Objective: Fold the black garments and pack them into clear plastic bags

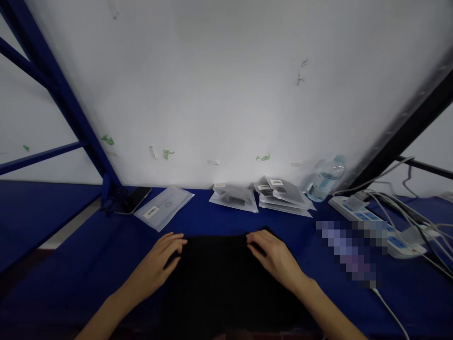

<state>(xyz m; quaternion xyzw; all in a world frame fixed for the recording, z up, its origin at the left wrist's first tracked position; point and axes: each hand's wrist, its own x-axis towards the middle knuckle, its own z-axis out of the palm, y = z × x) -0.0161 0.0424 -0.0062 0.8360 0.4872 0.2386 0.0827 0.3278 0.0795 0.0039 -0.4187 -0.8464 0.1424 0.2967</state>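
Observation:
A black piece of cloth (pixel 219 283) lies flat in front of me, its far edge running straight between my two hands. At its far left corner is my left hand (pixel 164 257), fingers stretched out and touching the edge, with the thumb held apart below them. My right hand (pixel 272 255) is at the far right part of the same edge, thumb and fingertips drawn together on the cloth. The near part of the cloth is too dark to make out folds.
Along the wall on the blue table (pixel 95 264) lie a phone (pixel 137 199), a frosted zip bag (pixel 164 208), another bag (pixel 235 197) and a stack of bags (pixel 285 196). A water bottle (pixel 326 179), a power strip (pixel 375 226) with cables and a blurred-out object (pixel 348 252) are at right.

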